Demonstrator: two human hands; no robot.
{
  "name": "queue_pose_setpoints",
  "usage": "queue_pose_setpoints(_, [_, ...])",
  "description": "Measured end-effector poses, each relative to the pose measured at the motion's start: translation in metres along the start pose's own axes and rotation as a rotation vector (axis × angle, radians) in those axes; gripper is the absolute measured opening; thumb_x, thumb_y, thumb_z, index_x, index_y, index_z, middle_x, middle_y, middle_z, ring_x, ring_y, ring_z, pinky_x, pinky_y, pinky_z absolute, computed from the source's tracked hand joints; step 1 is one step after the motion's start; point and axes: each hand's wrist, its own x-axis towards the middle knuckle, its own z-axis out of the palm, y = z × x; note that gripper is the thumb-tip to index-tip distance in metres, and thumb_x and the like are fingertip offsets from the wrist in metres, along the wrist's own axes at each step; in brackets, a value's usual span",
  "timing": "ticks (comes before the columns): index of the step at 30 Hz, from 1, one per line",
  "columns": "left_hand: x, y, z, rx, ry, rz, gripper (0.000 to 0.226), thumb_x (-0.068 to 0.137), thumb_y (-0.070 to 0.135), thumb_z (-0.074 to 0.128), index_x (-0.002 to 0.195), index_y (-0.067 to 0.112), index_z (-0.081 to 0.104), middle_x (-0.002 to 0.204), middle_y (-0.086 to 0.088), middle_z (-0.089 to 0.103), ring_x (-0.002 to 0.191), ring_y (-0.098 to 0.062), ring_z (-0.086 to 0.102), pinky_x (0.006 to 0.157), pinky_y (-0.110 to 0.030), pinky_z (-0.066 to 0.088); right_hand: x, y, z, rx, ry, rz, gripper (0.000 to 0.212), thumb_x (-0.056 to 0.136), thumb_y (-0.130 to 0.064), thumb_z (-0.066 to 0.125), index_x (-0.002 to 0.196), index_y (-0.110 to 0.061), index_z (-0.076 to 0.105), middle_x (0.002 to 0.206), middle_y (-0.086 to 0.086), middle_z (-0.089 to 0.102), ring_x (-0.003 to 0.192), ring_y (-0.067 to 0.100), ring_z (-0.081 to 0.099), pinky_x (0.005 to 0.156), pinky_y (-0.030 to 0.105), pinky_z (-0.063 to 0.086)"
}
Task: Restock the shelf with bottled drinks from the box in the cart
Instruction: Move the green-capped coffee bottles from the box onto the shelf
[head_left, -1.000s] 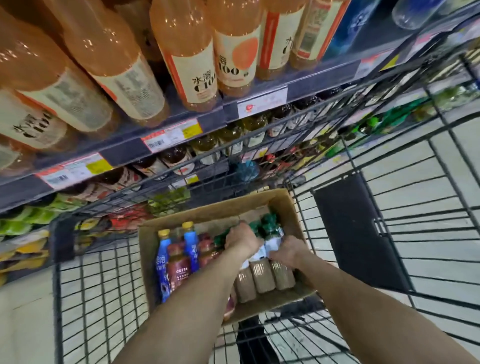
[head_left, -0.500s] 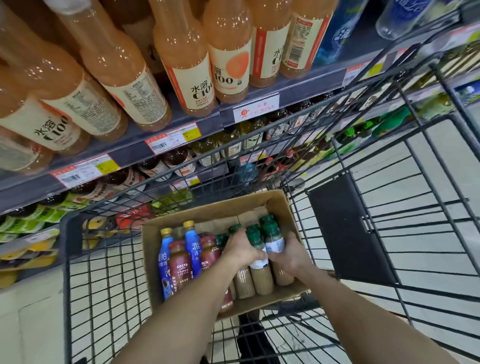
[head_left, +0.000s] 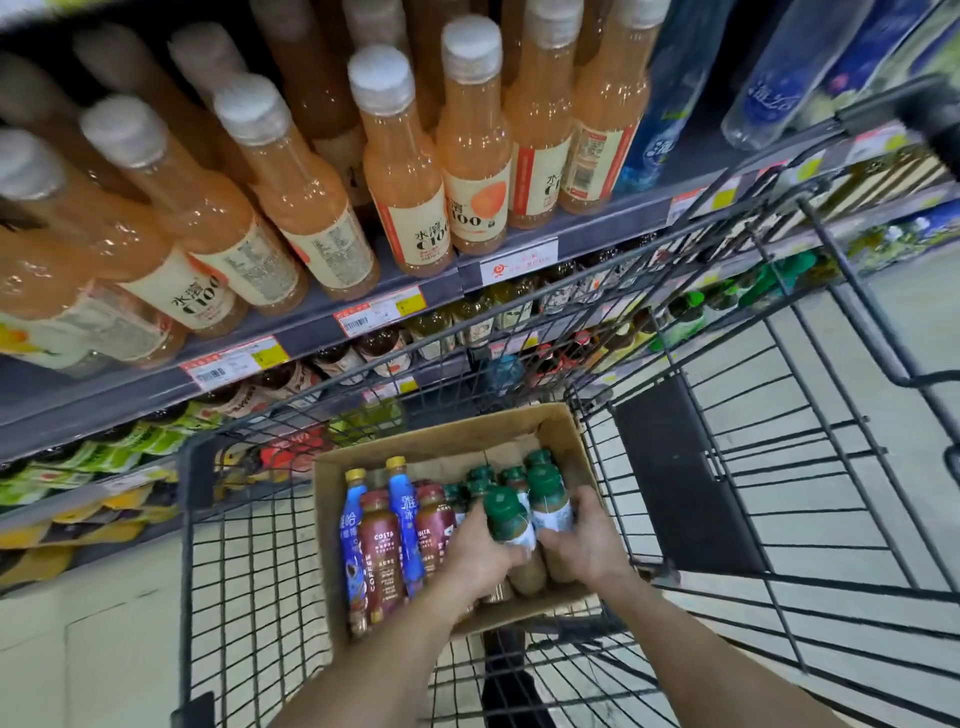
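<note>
Gripping two green-capped bottles in the box, lower centre.
Our left hand and right hand each wrap one; the cart lies open to the right.

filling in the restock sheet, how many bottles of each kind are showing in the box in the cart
blue bottles with yellow caps: 2
maroon coffee bottles: 2
green-capped bottles: 7 caps show; they are crowded, so this may be off by one
total: 11 showing
</note>
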Motion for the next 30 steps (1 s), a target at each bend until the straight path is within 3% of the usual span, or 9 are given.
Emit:
queue_pose_setpoints(3, [-0.025,0.013,-0.019,-0.065,0.060,0.059,0.065,0.066,0.020,0.088,0.118,0.035,0.052,0.115,0.014,0.066,0.105,-0.009,0.062,0.097,-0.032,0.051,-0.018,-0.016,-0.006,0.064,0.035,-0.054,0.068,0.062,-0.066,0.076,0.111,-0.029,0.047,0.101,-0.007,0.068,0.091,0.014,0.066,0.079,0.036,0.054])
queue_pose_setpoints(7, [-0.059,0.030,-0.056,-0.105,0.170,0.148,0.061,0.054,0.035,0.084,0.111,0.036,0.059,0.107,0.016,0.069,0.099,-0.001,0.064,0.083,-0.023,0.050,-0.046,-0.051,-0.013,0.123,0.092,-0.149,0.060,0.067,-0.051,0.082,0.112,-0.029,0.048,0.101,-0.009,0.068,0.090,0.008,0.066,0.080,0.035,0.054])
queue_pose_setpoints(11, [-0.102,0.051,-0.101,-0.114,0.277,0.234,0.045,0.067,0.022,0.083,0.101,0.035,0.057,0.093,0.019,0.067,0.089,-0.001,0.063,0.071,-0.015,0.044,-0.079,-0.098,-0.021,0.168,0.124,-0.261,0.054,0.072,-0.040,0.084,0.113,-0.028,0.050,0.099,-0.011,0.069,0.084,-0.002,0.066,0.072,0.025,0.056])
queue_pose_setpoints(14, [-0.138,0.064,-0.136,-0.110,0.338,0.316,0.046,0.072,0.013,0.082,0.101,0.035,0.054,0.089,0.024,0.061,0.080,0.010,0.055,0.063,-0.002,0.039,-0.105,-0.135,-0.026,0.215,0.155,-0.340,0.052,0.071,-0.034,0.085,0.111,-0.031,0.051,0.101,-0.013,0.069,0.087,-0.004,0.065,0.077,0.027,0.055])
queue_pose_setpoints(17, [-0.170,0.072,-0.171,-0.098,0.395,0.380,0.050,0.072,0.017,0.084,0.106,0.038,0.054,0.097,0.023,0.062,0.087,0.004,0.060,0.065,-0.007,0.039,-0.133,-0.171,-0.028,0.228,0.187,-0.418,0.054,0.071,-0.036,0.084,0.112,-0.032,0.049,0.100,-0.013,0.069,0.088,0.000,0.066,0.080,0.032,0.055])
queue_pose_setpoints(21, [-0.212,0.077,-0.218,-0.106,0.457,0.466,0.051,0.070,0.021,0.086,0.099,0.047,0.052,0.102,0.027,0.062,0.086,0.019,0.054,0.068,-0.003,0.039,-0.174,-0.221,-0.027,0.256,0.242,-0.521,0.049,0.071,-0.029,0.084,0.105,-0.034,0.049,0.095,-0.016,0.068,0.082,-0.011,0.062,0.072,0.019,0.049])
queue_pose_setpoints(24, [-0.243,0.077,-0.254,-0.102,0.519,0.532,0.051,0.070,0.025,0.085,0.101,0.048,0.052,0.106,0.024,0.063,0.095,0.014,0.056,0.073,-0.006,0.040,-0.202,-0.256,-0.022,0.259,0.231,-0.600,0.050,0.073,-0.030,0.084,0.108,-0.033,0.049,0.099,-0.017,0.066,0.083,-0.014,0.061,0.069,0.013,0.045])
queue_pose_setpoints(27, [-0.272,0.073,-0.289,-0.113,0.572,0.570,0.054,0.070,0.025,0.084,0.113,0.042,0.055,0.113,0.020,0.064,0.101,0.005,0.059,0.081,-0.013,0.044,-0.227,-0.291,-0.012,0.260,0.206,-0.667,0.054,0.073,-0.034,0.084,0.115,-0.032,0.049,0.106,-0.018,0.065,0.090,-0.009,0.061,0.074,0.020,0.049])
queue_pose_setpoints(30, [-0.297,0.066,-0.324,-0.125,0.621,0.619,0.048,0.071,0.017,0.083,0.099,0.043,0.054,0.102,0.023,0.063,0.088,0.019,0.056,0.072,-0.001,0.040,-0.250,-0.326,0.001,0.257,0.211,-0.728,0.053,0.074,-0.033,0.083,0.115,-0.032,0.050,0.105,-0.021,0.062,0.090,-0.015,0.057,0.070,0.010,0.044])
